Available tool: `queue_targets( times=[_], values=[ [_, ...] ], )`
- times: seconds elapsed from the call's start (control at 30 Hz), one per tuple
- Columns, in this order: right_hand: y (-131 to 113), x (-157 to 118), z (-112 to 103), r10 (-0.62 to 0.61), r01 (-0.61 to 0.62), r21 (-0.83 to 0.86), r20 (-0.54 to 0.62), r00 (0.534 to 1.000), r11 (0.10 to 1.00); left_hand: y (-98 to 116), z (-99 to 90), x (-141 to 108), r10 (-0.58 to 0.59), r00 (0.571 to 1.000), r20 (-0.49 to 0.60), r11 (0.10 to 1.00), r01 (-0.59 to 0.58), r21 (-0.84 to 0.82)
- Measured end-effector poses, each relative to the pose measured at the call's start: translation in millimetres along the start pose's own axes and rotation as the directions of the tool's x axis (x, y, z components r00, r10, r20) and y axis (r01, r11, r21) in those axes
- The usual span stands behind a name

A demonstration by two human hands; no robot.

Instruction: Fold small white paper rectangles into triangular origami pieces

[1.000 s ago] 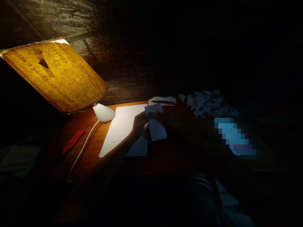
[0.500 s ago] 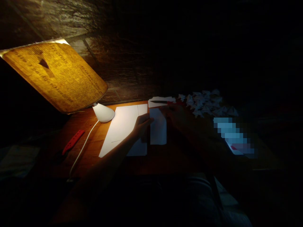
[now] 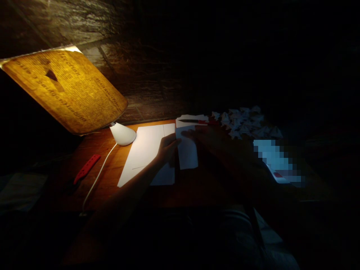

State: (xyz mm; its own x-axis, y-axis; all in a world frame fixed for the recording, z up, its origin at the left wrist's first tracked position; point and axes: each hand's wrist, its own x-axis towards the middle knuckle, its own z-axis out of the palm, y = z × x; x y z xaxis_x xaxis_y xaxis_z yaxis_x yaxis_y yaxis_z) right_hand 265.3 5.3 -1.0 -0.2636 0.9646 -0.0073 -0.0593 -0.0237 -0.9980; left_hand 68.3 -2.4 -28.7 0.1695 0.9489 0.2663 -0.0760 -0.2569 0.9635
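A small white paper piece (image 3: 188, 154) stands out between my two hands, its lower edge slightly curved. My left hand (image 3: 168, 146) pinches the paper's left edge, thumb toward the right. On the upper right part of the paper lie the fingers of my right hand (image 3: 201, 135), which is dim and in shadow; its fingertips touch the sheet near the top. Left of the small piece, larger white sheets (image 3: 149, 146) with thin dark lines rest on the wooden table (image 3: 109, 165), partly under my left forearm.
A lamp with a printed shade (image 3: 67, 90) and white base (image 3: 122, 135) stands at the left, its cord running forward. Nearby lies a red-handled tool (image 3: 86, 168). Behind my hands is a red-and-black knife (image 3: 194, 121); folded paper pieces (image 3: 239, 122) and a blurred bright device (image 3: 278, 161) are right.
My right hand has shifted left along the top of the small paper. The paper has tilted a little and its lower edge has risen. My left hand is nearly still.
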Motion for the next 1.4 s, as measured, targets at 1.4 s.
queue_targets(
  times=[1.4],
  values=[
    [5.6,-0.9,-1.9,0.092,-0.057,-0.175,0.197,0.976,0.983,6.1,2.5,0.5,0.085,0.99,-0.111,0.99,-0.071,0.124]
  ],
)
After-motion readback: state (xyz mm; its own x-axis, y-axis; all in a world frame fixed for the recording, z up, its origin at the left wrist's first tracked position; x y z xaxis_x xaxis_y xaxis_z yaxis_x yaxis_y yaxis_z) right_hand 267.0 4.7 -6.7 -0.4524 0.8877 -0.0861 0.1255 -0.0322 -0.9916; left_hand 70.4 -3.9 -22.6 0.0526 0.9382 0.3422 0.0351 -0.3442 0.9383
